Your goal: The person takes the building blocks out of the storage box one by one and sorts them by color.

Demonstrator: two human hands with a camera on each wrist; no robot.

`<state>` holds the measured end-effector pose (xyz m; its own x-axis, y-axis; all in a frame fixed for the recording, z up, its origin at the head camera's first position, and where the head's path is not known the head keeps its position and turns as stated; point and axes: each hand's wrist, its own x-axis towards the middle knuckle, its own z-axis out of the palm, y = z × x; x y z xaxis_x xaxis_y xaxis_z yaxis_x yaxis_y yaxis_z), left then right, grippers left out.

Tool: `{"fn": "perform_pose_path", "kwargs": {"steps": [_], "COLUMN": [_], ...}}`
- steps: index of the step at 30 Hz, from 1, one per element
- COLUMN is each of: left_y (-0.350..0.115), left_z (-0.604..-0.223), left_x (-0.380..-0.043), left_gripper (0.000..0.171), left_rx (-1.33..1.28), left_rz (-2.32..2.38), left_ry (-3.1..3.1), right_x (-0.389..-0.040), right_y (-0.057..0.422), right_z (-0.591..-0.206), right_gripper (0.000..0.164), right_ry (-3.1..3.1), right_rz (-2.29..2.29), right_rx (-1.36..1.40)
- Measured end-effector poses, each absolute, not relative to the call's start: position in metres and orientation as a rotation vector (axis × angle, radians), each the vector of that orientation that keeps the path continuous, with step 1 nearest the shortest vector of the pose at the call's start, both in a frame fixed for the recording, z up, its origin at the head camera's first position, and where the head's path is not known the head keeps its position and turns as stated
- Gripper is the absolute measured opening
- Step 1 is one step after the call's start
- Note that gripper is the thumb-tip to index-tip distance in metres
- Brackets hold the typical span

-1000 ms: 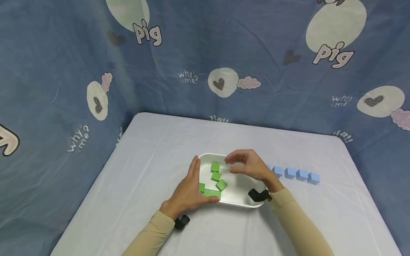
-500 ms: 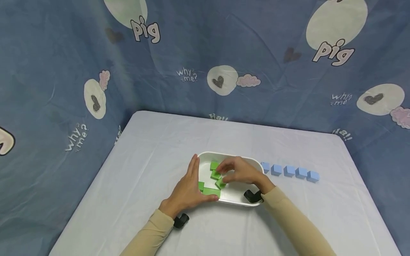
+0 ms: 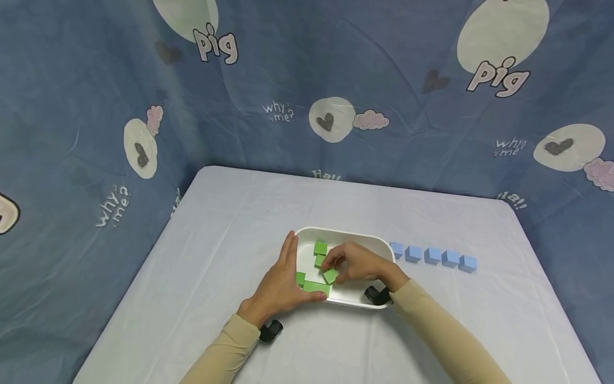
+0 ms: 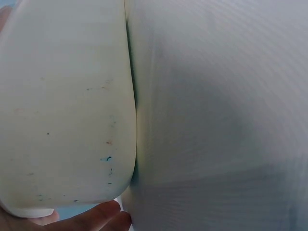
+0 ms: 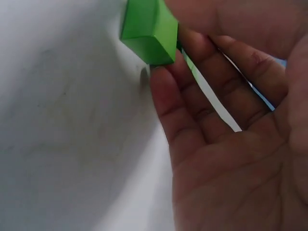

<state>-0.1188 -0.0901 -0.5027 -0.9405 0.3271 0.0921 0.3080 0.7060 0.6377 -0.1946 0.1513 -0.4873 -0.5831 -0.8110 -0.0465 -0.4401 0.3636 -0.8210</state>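
A white tray (image 3: 352, 296) stands on the table, with several green blocks (image 3: 320, 248) in its left half. Along its left end lie the straight fingers of my left hand (image 3: 279, 284), while the thumb stretches over the front rim. The left wrist view shows the tray's outer wall (image 4: 67, 120), with fingertips (image 4: 96, 216) at its corner. Inside the tray, my right hand (image 3: 360, 262) pinches one green cube (image 3: 330, 276) between thumb and fingers. That green cube (image 5: 150, 31) appears at the fingertips in the right wrist view; the thumb partly covers it.
Several blue cubes (image 3: 433, 256) form a row on the white tablecloth (image 3: 240, 213), right of the tray. A blue patterned curtain (image 3: 268, 69) hangs behind the table and along its left side.
My right hand has moved left and down over the tray to a green cube and closed thumb and fingers on it. The left hand stays at the tray's left end.
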Motion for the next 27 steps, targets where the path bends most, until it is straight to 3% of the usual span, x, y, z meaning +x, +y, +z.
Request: {"fn": "perform_pose_path", "kwargs": {"steps": [8, 16, 27], "left_y": [-0.0890, -0.0886, -0.0886], "left_z": [-0.5016, -0.4993, -0.4993], "left_x": [-0.1189, -0.1197, -0.1182], "left_gripper": [0.146, 0.147, 0.145], "left_rx": [0.547, 0.564, 0.534], "left_rz": [1.060, 1.031, 1.058], "left_ry": [2.870, 2.869, 2.873], "right_x": [-0.1911, -0.1893, -0.1930], "right_y": [0.1563, 0.1592, 0.1599], "right_z": [-0.4875, -0.4858, -0.4886], "right_gripper": [0.037, 0.048, 0.036], "right_ry": [2.260, 2.277, 2.274], "right_rz": [-0.989, -0.908, -0.973], "right_rx": [-1.115, -1.173, -1.173]}}
